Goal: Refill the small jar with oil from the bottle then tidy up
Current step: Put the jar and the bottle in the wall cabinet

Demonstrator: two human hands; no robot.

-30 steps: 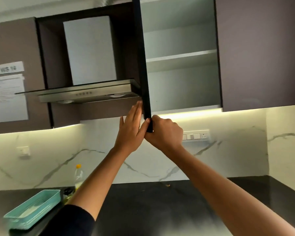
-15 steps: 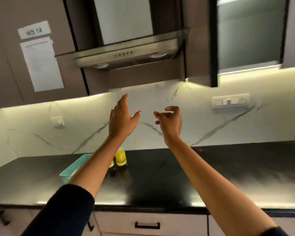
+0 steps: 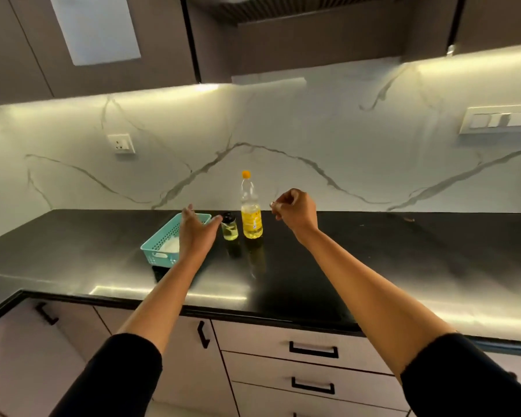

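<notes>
A tall clear oil bottle [image 3: 251, 213] with an orange cap and yellow label stands on the black counter [image 3: 373, 254]. Just left of it is a small glass jar [image 3: 229, 227] with a black lid and some pale oil inside. My left hand [image 3: 196, 233] hovers with straight fingers just left of the jar, the thumb close to its lid, in front of a teal basket [image 3: 160, 251]. Raised to the right of the bottle, my right hand [image 3: 295, 212] has loosely curled fingers and holds nothing.
The teal basket holds something white. A marble backsplash carries a socket [image 3: 121, 143] and a switch panel [image 3: 500, 119]. Wall cabinets and a range hood hang overhead. Drawers with black handles [image 3: 313, 350] sit under the counter's front edge.
Both hands let go of the wall cabinet door and dropped toward the counter. My view tilted down from the cabinets to the jar and bottle.
</notes>
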